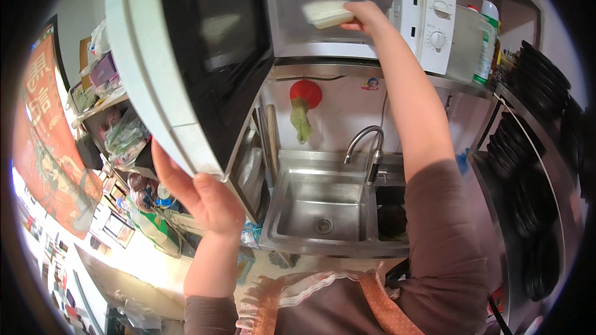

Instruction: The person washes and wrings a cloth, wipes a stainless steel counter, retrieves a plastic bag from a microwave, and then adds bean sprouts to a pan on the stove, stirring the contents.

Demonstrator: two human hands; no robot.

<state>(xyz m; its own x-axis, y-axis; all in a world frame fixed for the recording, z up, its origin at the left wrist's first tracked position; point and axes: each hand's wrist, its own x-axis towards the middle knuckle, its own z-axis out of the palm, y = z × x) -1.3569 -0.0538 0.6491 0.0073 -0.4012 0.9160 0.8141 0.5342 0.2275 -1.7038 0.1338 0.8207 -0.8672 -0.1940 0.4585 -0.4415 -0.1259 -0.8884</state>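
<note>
A white microwave oven [321, 50] stands on a metal shelf above the sink, its door [186, 135] swung wide towards me on the left. My left hand [209, 200] grips the door's lower corner, thumb on one side and fingers on the other. At the mouth of the microwave cavity [291, 32], my right hand [365, 16] holds a pale, block-shaped object [326, 13]. Motion blurs that object, so I cannot tell whether it is a sponge or a small container. The fingers partly cover its right end.
Below is a stainless steel sink [321, 204] with a curved faucet [368, 135]. A red funnel-shaped item with green cloth [305, 97] hangs on the wall. Stacked black dishes [535, 149] fill the right-hand rack. A spray can [486, 42] stands beside the microwave. Bagged goods [123, 137] crowd the left shelves.
</note>
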